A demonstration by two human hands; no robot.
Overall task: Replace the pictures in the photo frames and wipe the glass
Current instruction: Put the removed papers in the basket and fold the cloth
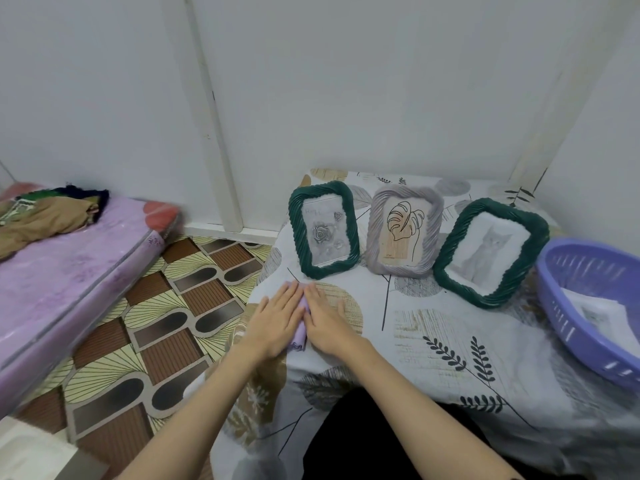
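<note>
Hands, left [273, 323] and right [327, 322], press flat with straight fingers on a lilac cloth [300, 336] at centre, near the table's [450, 375] left edge, below the green frame [324, 230].

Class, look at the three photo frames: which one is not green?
The middle frame, grey, holding the leaf line drawing; the frames on either side are dark green.

Leaf-print table [433, 341] bears three frames [403, 233] (upright), basket [568, 327], cloth [300, 336].

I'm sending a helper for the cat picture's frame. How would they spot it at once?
Find the table with the leaf-print cloth, where three frames stand in a row. Take the cat frame, rightmost, next to the purple basket. It is dark green like the rose frame, but holds a grey cat.
</note>
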